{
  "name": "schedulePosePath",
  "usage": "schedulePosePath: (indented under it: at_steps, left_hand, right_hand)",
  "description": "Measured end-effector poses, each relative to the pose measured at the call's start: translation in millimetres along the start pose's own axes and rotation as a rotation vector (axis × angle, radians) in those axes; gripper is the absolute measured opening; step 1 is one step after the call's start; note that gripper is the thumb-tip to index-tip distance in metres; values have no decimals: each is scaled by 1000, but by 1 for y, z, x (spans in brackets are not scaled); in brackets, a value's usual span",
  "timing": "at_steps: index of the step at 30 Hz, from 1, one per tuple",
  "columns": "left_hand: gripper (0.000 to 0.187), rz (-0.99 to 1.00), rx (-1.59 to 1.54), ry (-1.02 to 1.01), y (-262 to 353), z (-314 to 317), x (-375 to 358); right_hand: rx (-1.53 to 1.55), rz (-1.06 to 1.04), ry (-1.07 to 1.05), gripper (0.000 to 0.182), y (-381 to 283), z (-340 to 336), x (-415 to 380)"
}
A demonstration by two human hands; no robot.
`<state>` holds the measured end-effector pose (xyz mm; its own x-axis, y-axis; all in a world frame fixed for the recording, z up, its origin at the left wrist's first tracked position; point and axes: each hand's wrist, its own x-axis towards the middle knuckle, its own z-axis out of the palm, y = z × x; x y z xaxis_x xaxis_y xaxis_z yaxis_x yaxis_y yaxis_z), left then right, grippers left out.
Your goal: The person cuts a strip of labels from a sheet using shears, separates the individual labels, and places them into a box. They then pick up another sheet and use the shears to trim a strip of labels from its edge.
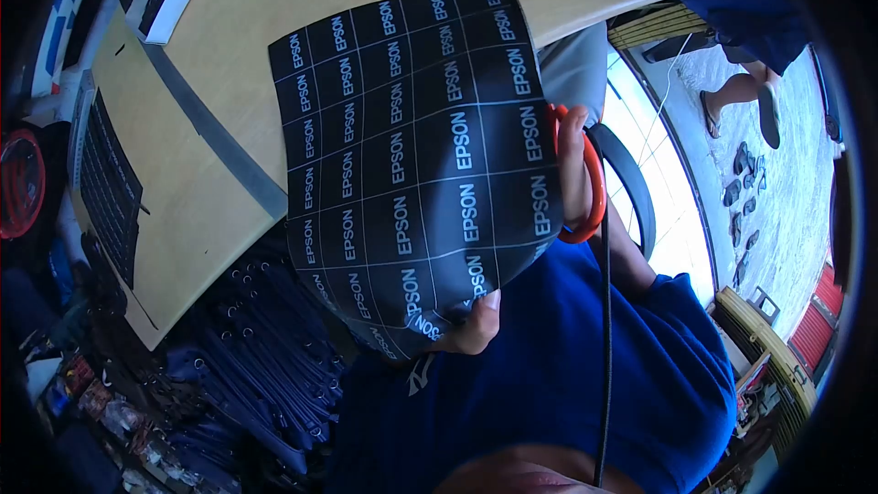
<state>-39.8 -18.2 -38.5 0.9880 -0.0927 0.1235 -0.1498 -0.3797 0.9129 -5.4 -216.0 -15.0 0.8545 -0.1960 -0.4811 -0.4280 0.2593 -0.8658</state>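
1. Over the near edge of the pale wooden bench (pixel 274 0), the black flexible sheet (pixel 412 155), printed with a white grid and repeated EPSON lettering, is held in the air in front of the person's blue shirt (pixel 567 375).
2. Left hand (pixel 476 322): clenched on the lower corner of the sheet, thumb on top, with the corner curled over.
3. Right hand (pixel 574 174): at the sheet's right edge, fingers through the loops of the orange-handled scissors (pixel 594 187) and gripping them. The blades are hidden behind the sheet.
4. Judged step: the sheet is being presented to the scissors for a cut along or near its right edge. I cannot tell whether a cut has begun.
5. Judged requirement for the next move: the left hand must keep the sheet taut and the blades must follow a printed grid line.
6. Containers: none is seen open. The heap of dark blue fabric items with metal eyelets (pixel 274 357) below the bench may be bags, with contents not visible.
7. Also noted: a dark keyboard (pixel 110 183) lies on the bench, and another person's sandalled feet (pixel 732 101) are on the floor well apart.
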Motion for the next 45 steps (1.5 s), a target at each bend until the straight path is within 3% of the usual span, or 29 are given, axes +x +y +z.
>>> schedulePosePath:
  at_steps: [4,13,15,16,18,20,22,24,25,28,30,31,34,45]
  left_hand:
    - [49,17,35,6,1,-2,0]
    - [50,60,113,17,3,-7,0]
    - [50,73,132,24,3,-10,0]
    - [50,82,141,30,3,-11,0]
    - [50,102,158,43,4,-12,4]
    - [50,119,177,58,13,-10,9]
    - [61,-71,-303,75,10,-8,24]
    - [57,-244,-555,54,6,-13,29]
    - [50,-395,-620,73,6,-15,31]
    - [43,-525,-698,58,0,-17,40]
    - [37,-538,-750,85,-1,-14,43]
    - [36,-557,-816,81,-1,-13,44]
    - [35,-561,-904,98,1,-11,47]
    - [40,-492,-952,257,7,-7,58]
  right_hand:
    - [-76,-68,80,72,3,-2,5]
    - [-226,48,-4,72,-26,0,1]
    - [-351,-113,141,71,-31,4,0]
    - [-351,-119,139,71,-31,4,0]
    - [-46,40,-15,69,-30,2,2]
    - [-20,32,-35,69,-23,-1,3]
    - [26,27,-95,70,-26,-4,4]
    - [59,31,-118,71,-24,-8,5]
    - [38,7,-90,71,-24,-8,4]
    - [97,-29,-78,64,-17,-16,6]
    - [-311,-232,5,50,-13,-22,7]
    - [-360,-289,26,39,-16,-23,7]
    - [-538,-251,126,39,-26,-21,3]
    - [-677,-340,356,30,-21,-29,10]
